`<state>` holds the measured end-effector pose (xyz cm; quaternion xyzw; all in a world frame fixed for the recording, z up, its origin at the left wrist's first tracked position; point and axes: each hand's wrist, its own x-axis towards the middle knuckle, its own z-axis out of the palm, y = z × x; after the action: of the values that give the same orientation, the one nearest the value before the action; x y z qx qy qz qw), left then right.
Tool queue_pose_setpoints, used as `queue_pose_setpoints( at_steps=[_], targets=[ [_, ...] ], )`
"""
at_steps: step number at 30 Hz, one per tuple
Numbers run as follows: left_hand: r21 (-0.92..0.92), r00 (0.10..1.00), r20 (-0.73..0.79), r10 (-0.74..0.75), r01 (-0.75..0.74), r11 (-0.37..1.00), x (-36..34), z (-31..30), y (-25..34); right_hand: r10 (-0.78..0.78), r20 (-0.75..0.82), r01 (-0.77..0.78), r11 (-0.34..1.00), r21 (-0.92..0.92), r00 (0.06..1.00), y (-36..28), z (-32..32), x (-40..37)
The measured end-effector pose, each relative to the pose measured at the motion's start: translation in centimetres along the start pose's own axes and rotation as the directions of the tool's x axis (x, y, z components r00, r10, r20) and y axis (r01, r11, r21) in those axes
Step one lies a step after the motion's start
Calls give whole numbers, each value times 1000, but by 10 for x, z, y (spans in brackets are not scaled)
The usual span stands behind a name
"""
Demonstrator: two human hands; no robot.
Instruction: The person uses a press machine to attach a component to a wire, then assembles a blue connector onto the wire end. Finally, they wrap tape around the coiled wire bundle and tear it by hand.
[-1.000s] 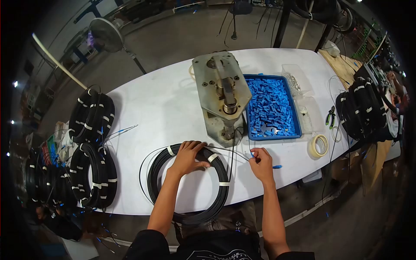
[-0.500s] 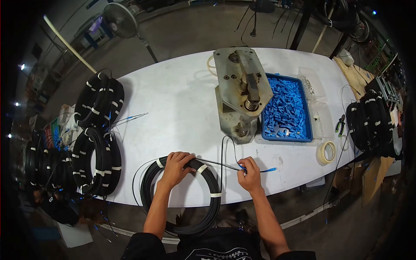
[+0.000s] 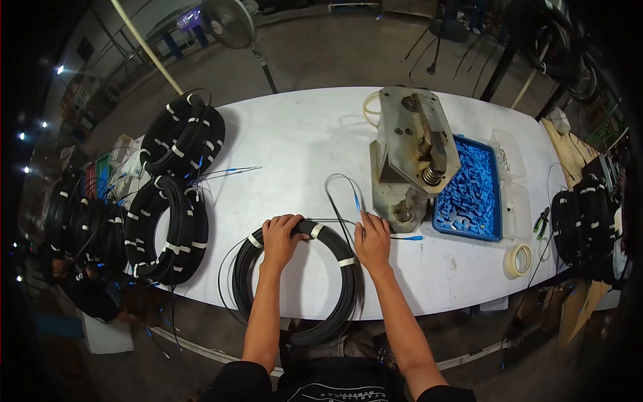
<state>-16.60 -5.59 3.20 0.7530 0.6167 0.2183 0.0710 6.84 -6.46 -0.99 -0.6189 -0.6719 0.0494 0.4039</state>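
A large coil of black cable (image 3: 348,291), bound with white tape bands, lies at the table's front edge and overhangs it. My left hand (image 3: 280,240) is closed round the top of the coil, beside one of the bands. To the right of the coil, my right hand (image 3: 372,240) pinches the loose cable end, whose blue tip (image 3: 357,201) points up from the fingers. A loop of that cable arches above the hand. Another blue connector (image 3: 414,238) sticks out to the right of my right hand, just below the metal press (image 3: 405,151).
Behind the press, to its right, sits a blue tray (image 3: 499,201) of small blue parts. Beyond it are clear plastic bins (image 3: 516,208), a tape roll (image 3: 518,260), pliers (image 3: 541,223) and more coils (image 3: 584,224). Banded coils (image 3: 181,137) are stacked at left. A fan (image 3: 229,23) stands behind.
The view has shifted, so the table items appear further right. My right hand has moved up and nearer the coil, and the blue cable tip now points upward with its loop above.
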Motion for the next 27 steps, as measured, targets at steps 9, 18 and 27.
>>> queue_pose_setpoints(
  at_steps=[9, 18, 27],
  targets=[
    [-3, 1000, 12, -19, 19, 1000, 6, -1, -3, 52, -75, -45, 995, 89, 996, -33, -13, -7],
    [48, 955, 293, 45, -62, 997, 30, -19, -9, 330, 411, -349, 937, -31, 850, -64, -27, -29],
    [-293, 893, 441, 91, 47, 955, 44, -26, -21, 239, 587, -504, 794, 341, 773, -29, 11, 1]
  ],
)
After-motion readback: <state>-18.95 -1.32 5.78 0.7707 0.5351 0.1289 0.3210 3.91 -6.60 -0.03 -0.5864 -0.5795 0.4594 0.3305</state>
